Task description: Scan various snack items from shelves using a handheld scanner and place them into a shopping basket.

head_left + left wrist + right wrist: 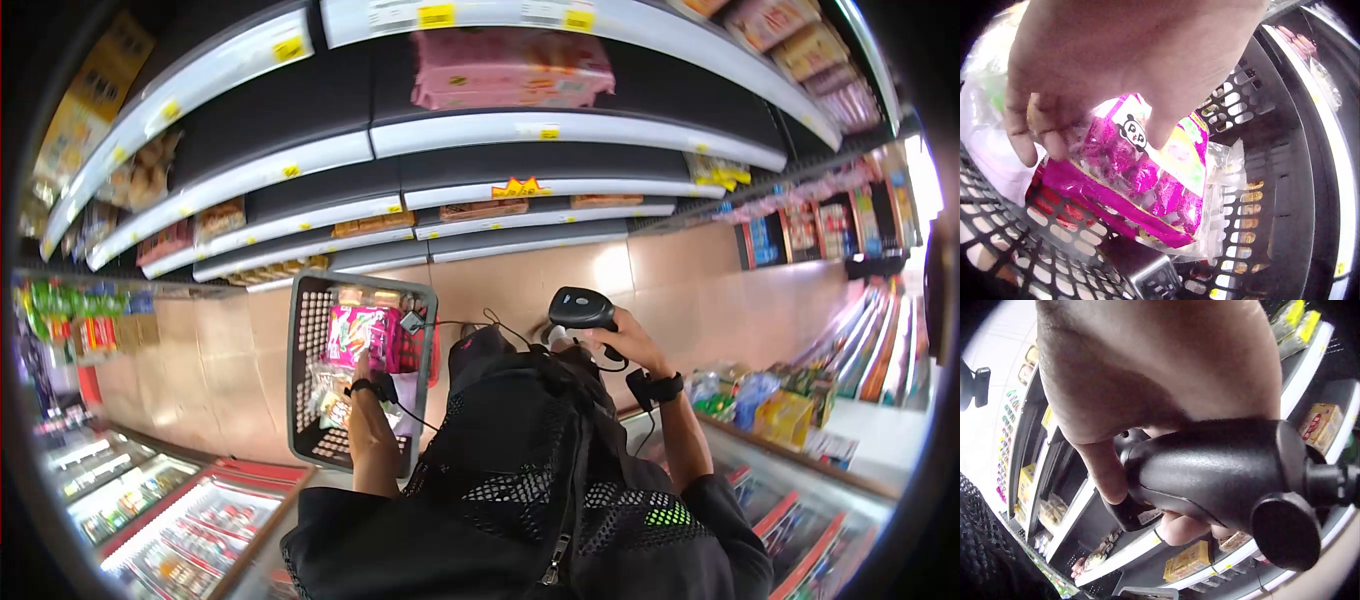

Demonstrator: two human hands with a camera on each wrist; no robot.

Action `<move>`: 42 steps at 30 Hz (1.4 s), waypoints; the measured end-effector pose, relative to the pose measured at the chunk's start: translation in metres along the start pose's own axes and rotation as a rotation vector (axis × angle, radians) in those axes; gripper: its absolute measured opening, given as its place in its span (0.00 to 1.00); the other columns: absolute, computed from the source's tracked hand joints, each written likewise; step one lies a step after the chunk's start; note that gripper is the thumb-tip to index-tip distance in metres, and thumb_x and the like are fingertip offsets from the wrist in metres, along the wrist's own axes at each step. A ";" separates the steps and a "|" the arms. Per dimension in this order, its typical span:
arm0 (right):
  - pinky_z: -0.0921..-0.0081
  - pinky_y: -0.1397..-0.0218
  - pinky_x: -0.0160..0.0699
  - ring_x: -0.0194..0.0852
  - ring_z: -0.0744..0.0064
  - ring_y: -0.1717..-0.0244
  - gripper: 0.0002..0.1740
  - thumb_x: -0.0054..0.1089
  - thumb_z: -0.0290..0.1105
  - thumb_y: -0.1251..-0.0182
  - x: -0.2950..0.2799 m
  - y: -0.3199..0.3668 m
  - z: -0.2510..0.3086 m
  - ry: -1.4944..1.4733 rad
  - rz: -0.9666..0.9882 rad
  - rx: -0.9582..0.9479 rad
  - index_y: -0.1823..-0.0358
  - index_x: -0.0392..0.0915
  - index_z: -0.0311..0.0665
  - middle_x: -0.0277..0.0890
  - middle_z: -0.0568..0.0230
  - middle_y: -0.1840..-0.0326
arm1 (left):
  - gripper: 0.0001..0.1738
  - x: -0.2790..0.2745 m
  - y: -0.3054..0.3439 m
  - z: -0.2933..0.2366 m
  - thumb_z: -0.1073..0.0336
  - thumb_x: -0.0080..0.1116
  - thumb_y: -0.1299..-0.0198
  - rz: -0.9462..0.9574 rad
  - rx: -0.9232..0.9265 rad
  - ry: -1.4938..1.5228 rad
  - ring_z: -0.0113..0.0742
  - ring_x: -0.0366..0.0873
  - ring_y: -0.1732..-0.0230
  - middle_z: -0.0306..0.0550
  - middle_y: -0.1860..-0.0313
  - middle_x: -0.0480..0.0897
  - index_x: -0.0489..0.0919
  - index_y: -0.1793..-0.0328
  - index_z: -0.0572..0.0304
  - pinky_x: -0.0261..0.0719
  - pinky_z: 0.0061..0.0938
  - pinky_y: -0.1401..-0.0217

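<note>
Right hand [1160, 369] (curled) grips scanner [1210, 469].

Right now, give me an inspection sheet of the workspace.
Surface: glossy tiled floor.
Job's things: magenta packet in dark basket; black handheld scanner.
Clutter: other packets in the basket.
Grips: left grip at the magenta packet, whether pinching unclear; right grip holds the scanner.
Cables: left-wrist cable, right-wrist cable, both thin.
Surroundings: shelves ahead with a pink pack; glass-topped case at lower left of the head view.
</note>
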State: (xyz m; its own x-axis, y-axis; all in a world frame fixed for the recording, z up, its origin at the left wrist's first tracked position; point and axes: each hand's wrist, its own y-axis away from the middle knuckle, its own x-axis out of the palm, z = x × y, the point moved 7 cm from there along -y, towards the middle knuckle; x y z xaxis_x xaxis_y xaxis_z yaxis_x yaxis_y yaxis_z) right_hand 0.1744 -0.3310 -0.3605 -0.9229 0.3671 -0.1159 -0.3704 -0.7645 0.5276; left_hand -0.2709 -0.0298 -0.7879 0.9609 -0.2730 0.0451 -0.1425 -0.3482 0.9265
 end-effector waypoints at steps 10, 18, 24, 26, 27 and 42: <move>0.84 0.64 0.69 0.68 0.86 0.69 0.11 0.59 0.31 0.38 0.031 -0.010 -0.012 -0.104 0.035 -0.019 0.57 0.76 0.33 0.75 0.74 0.68 | 0.36 0.045 0.054 -0.020 0.30 0.42 0.40 0.002 0.004 0.333 0.48 0.76 0.63 0.50 0.62 0.79 0.74 0.45 0.55 0.79 0.35 0.70; 0.81 0.68 0.73 0.70 0.82 0.74 0.15 0.61 0.32 0.38 0.060 -0.048 0.008 -0.030 0.197 -0.040 0.52 0.76 0.31 0.76 0.69 0.67 | 0.34 0.029 0.085 -0.064 0.34 0.65 0.53 -0.009 0.154 0.391 0.40 0.76 0.61 0.49 0.63 0.78 0.76 0.54 0.56 0.82 0.32 0.60; 0.80 0.68 0.73 0.72 0.81 0.74 0.13 0.58 0.32 0.35 0.099 -0.073 0.044 -0.038 0.370 -0.091 0.55 0.76 0.30 0.78 0.65 0.64 | 0.22 0.048 0.200 -0.079 0.50 0.55 0.36 0.310 0.218 0.295 0.35 0.76 0.50 0.44 0.51 0.78 0.71 0.41 0.54 0.79 0.32 0.48; 0.80 0.68 0.73 0.72 0.80 0.74 0.12 0.56 0.33 0.34 0.113 -0.077 0.061 -0.063 0.398 -0.095 0.56 0.76 0.30 0.78 0.64 0.64 | 0.19 0.050 0.242 -0.082 0.55 0.55 0.35 0.361 0.367 0.214 0.35 0.77 0.50 0.42 0.50 0.79 0.71 0.42 0.54 0.80 0.33 0.48; 0.80 0.68 0.73 0.72 0.80 0.74 0.12 0.56 0.33 0.34 0.121 -0.080 0.067 -0.095 0.428 -0.109 0.57 0.76 0.30 0.78 0.64 0.65 | 0.17 0.047 0.248 -0.075 0.60 0.57 0.36 0.393 0.350 0.310 0.36 0.78 0.51 0.42 0.49 0.79 0.72 0.43 0.55 0.81 0.33 0.49; 0.81 0.67 0.68 0.68 0.81 0.76 0.11 0.57 0.34 0.35 0.162 -0.060 0.109 -0.096 0.657 -0.215 0.61 0.74 0.31 0.73 0.65 0.69 | 0.31 0.061 0.249 -0.049 0.80 0.66 0.55 0.527 0.365 0.318 0.32 0.75 0.49 0.42 0.48 0.77 0.70 0.41 0.63 0.74 0.29 0.46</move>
State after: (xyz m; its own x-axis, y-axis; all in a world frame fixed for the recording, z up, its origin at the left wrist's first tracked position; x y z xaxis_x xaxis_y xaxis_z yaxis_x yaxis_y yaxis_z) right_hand 0.0589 -0.1681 -0.3190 -0.9533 -0.1695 0.2498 0.2394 -0.9285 0.2838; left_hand -0.2362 -0.0887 -0.5364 0.7570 -0.2324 0.6107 -0.6238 -0.5353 0.5695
